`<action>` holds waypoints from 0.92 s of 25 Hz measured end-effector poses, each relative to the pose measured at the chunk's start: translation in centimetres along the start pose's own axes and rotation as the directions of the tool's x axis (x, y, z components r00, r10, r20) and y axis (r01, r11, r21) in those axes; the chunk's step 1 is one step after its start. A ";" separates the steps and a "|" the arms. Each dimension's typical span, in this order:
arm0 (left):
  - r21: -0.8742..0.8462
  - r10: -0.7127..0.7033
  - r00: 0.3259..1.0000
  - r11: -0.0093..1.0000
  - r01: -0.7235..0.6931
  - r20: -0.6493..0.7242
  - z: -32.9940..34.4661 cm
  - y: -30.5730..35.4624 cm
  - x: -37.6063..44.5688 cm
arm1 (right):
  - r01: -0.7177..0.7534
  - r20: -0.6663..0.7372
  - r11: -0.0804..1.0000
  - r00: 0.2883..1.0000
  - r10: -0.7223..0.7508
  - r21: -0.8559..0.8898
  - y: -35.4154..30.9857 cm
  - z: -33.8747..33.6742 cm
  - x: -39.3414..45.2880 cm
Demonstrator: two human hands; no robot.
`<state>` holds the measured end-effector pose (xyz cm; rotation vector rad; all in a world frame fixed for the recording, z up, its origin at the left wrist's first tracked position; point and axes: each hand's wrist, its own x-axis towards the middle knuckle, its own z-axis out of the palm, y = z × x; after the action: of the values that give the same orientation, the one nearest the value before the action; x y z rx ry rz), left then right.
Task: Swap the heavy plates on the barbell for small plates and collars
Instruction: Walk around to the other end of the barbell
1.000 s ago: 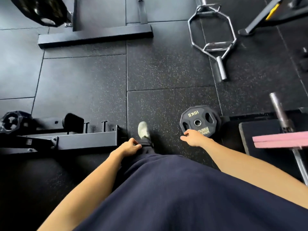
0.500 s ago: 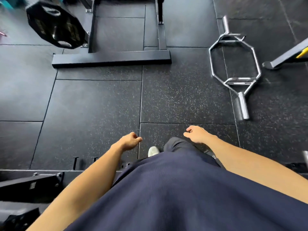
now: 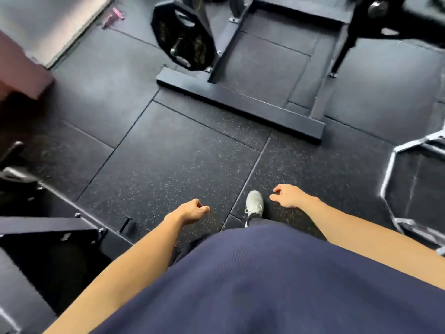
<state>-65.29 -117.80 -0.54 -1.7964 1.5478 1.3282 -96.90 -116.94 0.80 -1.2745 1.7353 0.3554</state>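
With both the left hand [image 3: 192, 210] and the right hand [image 3: 287, 195] loosely curled and empty, a walk toward the far heavy plate [image 3: 184, 36] is judged in hand, and a firm two-handed grip on it is called for next.

Head-worn camera, looking steeply down, rubber floor [image 3: 173, 160] close

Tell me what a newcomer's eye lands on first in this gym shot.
First, the two bare forearms reaching forward over a navy shirt, left hand and right hand both holding nothing, with a grey shoe between them on the speckled rubber floor. Next, the big black weight plate hanging on the rack at the top, and the chrome hex bar at the right edge.
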 end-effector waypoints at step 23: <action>-0.602 -0.336 0.937 0.769 0.215 -0.094 -35.4 -10.1 14.5 | 0.463 0.287 0.768 0.884 -0.368 -0.443 -47.9 -21.1 29.5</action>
<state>-43.54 -150.82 0.59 -2.4848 0.9336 1.6277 -67.20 -169.12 1.53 -1.8955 1.1792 0.6667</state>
